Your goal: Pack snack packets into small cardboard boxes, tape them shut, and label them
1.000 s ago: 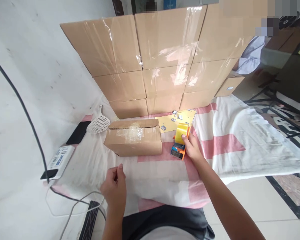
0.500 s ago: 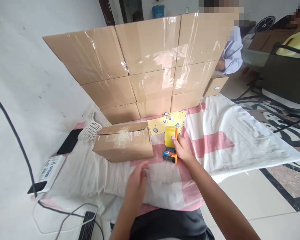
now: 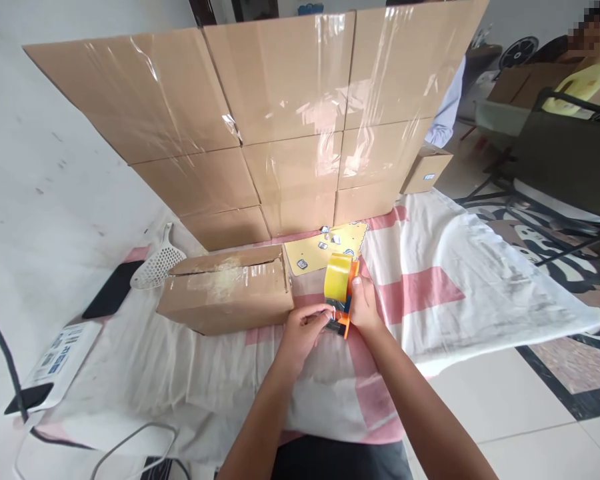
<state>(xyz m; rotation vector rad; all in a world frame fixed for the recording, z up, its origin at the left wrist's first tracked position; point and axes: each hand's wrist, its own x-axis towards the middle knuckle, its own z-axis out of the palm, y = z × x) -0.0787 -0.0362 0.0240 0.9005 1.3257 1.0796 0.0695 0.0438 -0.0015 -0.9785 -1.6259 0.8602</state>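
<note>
My right hand [image 3: 365, 303] is wrapped around the orange side of a tape dispenser [image 3: 347, 325], which carries a roll of yellow packing tape [image 3: 337, 279]. At the lower front end of the dispenser, my left hand [image 3: 304, 331] pinches what looks like the tape's free end; the fingertips partly cover it. Just left of the dispenser lies a closed cardboard box [image 3: 230, 297] with clear tape across its top seam. Behind the dispenser, a yellow sheet with small stickers [image 3: 310, 257] rests on the cloth.
A tall wall of taped cardboard boxes [image 3: 290, 100] stands at the back, with a small box [image 3: 427, 170] at its right. A white perforated scoop [image 3: 160, 263], a black phone-like slab [image 3: 111, 290] and a cable [image 3: 3, 353] lie left. A person's sleeve [image 3: 446, 117] shows behind.
My left hand has moved up and right from beside the box to the dispenser, closing its fingers there. My right hand still holds the dispenser. The view has shifted slightly.
</note>
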